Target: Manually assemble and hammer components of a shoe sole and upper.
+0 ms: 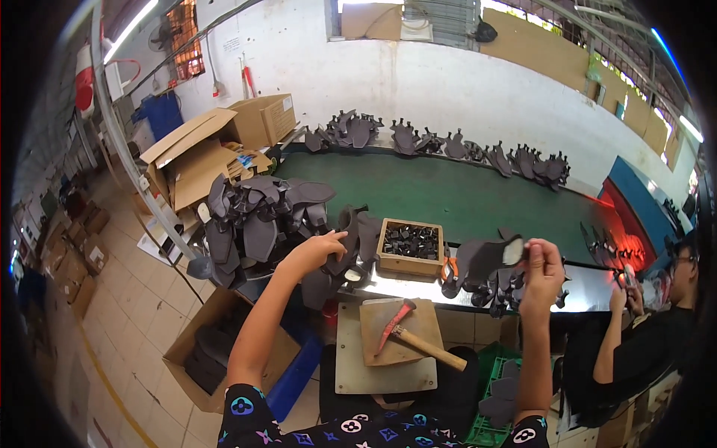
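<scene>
One finger, the index of the left hand (320,250), stretches rightward, its tip against or just over a curved dark piece (349,222) at the right edge of a big heap (258,237) of dark soles; whether that hand pinches anything, I cannot tell. Well to the right, the right hand (544,267) has its fingers curled and its thumb drawn in close to them, the tips right at the pale-patched end of a dark sole (479,257), which extends to their left above a smaller pile (504,290); I cannot tell whether they pinch it. Around the hands, from left to right, are an open cardboard box (185,382) holding more dark pieces, a hammer (403,334) on a board (420,315) at the near side, a wooden tray (409,265) of small black parts and orange-handled pliers (449,271), these last two standing between the hands, then a green crate (489,366) and a co-worker (635,351). Beyond runs a green belt (448,187). Faint writing (233,45) on the far wall at left, and a small printed label (287,104) on a carton (258,119), are too small to read.
</scene>
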A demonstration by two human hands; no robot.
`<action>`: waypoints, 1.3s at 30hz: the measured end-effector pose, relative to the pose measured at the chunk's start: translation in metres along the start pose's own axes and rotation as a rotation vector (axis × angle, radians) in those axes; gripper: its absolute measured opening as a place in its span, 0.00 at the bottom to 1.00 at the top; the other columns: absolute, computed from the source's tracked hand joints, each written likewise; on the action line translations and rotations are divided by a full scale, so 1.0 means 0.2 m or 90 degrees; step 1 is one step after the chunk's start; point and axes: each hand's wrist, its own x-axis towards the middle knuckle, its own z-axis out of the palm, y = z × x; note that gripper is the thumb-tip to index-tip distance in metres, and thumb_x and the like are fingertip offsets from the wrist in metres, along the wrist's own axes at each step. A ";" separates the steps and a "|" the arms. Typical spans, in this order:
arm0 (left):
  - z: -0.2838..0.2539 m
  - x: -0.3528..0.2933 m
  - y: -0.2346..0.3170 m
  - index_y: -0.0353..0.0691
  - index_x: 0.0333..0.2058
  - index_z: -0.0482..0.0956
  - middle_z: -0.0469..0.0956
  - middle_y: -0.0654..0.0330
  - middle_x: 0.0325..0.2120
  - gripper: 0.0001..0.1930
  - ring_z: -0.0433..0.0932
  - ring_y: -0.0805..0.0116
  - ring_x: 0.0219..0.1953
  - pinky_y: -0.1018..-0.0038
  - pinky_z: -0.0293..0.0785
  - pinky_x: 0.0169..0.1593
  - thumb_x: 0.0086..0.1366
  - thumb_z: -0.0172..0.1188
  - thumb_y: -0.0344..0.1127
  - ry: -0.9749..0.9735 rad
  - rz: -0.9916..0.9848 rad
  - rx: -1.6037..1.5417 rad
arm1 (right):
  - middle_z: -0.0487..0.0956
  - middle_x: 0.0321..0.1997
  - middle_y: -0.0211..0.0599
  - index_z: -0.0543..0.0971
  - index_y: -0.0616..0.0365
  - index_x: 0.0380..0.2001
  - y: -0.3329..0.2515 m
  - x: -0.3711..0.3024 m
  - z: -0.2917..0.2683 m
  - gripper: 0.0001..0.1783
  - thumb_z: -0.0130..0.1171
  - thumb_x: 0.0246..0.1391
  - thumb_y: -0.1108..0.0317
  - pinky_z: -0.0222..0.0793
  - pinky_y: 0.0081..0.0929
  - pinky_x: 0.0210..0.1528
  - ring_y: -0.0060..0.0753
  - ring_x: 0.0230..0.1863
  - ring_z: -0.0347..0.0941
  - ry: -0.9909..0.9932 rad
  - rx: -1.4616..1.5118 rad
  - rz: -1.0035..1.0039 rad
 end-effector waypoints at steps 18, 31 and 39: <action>0.08 -0.34 1.33 0.34 0.67 0.48 0.79 0.51 0.43 0.37 0.83 0.65 0.36 0.72 0.80 0.44 0.70 0.59 0.43 0.390 -0.272 -0.774 | 0.76 0.52 0.52 0.60 0.64 0.66 0.25 -0.69 0.17 0.45 0.66 0.55 0.50 0.77 0.39 0.45 0.49 0.49 0.78 -0.427 -0.281 -0.021; 0.55 0.03 1.03 0.35 0.67 0.59 0.60 0.44 0.63 0.39 0.55 0.42 0.65 0.45 0.48 0.65 0.62 0.65 0.43 0.297 -0.342 0.061 | 0.72 0.15 0.36 0.76 0.61 0.28 0.20 -1.38 -0.76 0.06 0.61 0.55 0.71 0.63 0.31 0.18 0.35 0.12 0.68 -0.037 -0.381 0.321; 0.57 0.79 0.70 0.37 0.34 0.81 0.79 0.53 0.32 0.06 0.78 0.49 0.38 0.59 0.74 0.42 0.61 0.63 0.32 0.221 -0.127 0.058 | 0.57 0.12 0.21 0.74 0.66 0.34 0.14 -1.22 -0.63 0.10 0.56 0.64 0.67 0.51 0.19 0.08 0.15 0.07 0.52 0.234 0.055 0.520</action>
